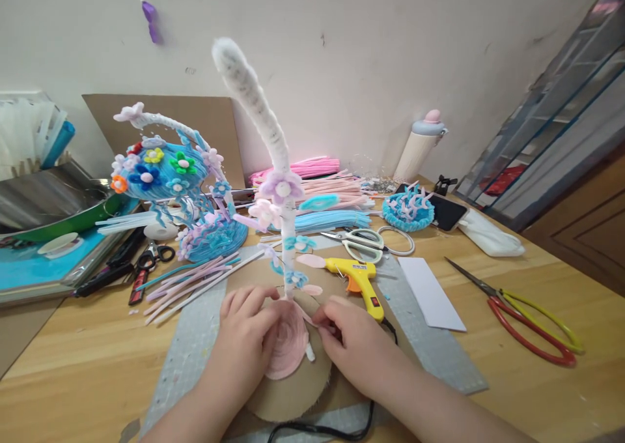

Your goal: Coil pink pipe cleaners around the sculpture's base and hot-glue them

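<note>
A round cardboard base (297, 397) carries a flat spiral of pink pipe cleaner (288, 345). From its far side rises a white fuzzy stem (266, 120), bent to the left at the top and decorated with purple, pink and blue pipe-cleaner flowers (282, 187). My left hand (249, 326) lies over the left of the spiral, its thumb and fingers closed on the coil near the stem's foot. With fingertips pinched, my right hand (351, 335) grips the loose pink strand running off the coil's right side. A short white piece (310, 352) sticks out beside the spiral.
Behind my right hand lies a yellow glue gun (361, 280). Scissors with red and yellow handles (527, 326) are at the right, and white-handled scissors (359, 242) behind. A finished blue flowered piece (170, 176) stands left. Bundled pipe cleaners (327, 221) lie behind the stem.
</note>
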Demonstrator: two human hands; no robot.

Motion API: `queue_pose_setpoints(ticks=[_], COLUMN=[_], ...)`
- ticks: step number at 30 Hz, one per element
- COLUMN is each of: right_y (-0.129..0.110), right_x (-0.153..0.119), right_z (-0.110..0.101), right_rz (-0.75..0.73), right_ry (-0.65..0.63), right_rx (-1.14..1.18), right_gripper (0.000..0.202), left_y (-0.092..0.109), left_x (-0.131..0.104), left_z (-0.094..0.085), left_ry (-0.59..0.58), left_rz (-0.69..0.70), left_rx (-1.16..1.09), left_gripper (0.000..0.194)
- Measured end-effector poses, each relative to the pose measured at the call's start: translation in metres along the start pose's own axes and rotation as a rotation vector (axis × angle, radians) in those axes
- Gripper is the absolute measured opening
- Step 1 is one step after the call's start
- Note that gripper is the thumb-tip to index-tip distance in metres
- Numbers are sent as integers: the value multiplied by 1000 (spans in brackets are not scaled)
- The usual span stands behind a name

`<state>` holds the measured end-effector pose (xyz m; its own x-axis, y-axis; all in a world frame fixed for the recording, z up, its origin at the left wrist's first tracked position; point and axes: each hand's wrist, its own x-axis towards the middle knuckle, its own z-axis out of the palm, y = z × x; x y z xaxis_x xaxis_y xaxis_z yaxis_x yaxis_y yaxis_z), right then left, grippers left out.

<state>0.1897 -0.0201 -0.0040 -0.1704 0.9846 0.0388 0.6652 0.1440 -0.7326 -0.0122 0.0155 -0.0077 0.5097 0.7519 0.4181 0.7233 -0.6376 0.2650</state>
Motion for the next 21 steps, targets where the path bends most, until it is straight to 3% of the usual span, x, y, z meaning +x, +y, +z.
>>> queue_pose_setpoints(ticks=[14,21], right_y=[3,2], right_x=[-6,-13], right_z=[-4,-8], right_rz=[-49,-55], right_ry=[-93,-183], right_rx=[-53,-65], right_gripper=[26,32], left_y=[10,14], left_x=[1,3], left_z=[-4,-3], left_ry=[-180,-160], left_rz=[142,85], left_rx=[23,20], left_gripper=[32,30])
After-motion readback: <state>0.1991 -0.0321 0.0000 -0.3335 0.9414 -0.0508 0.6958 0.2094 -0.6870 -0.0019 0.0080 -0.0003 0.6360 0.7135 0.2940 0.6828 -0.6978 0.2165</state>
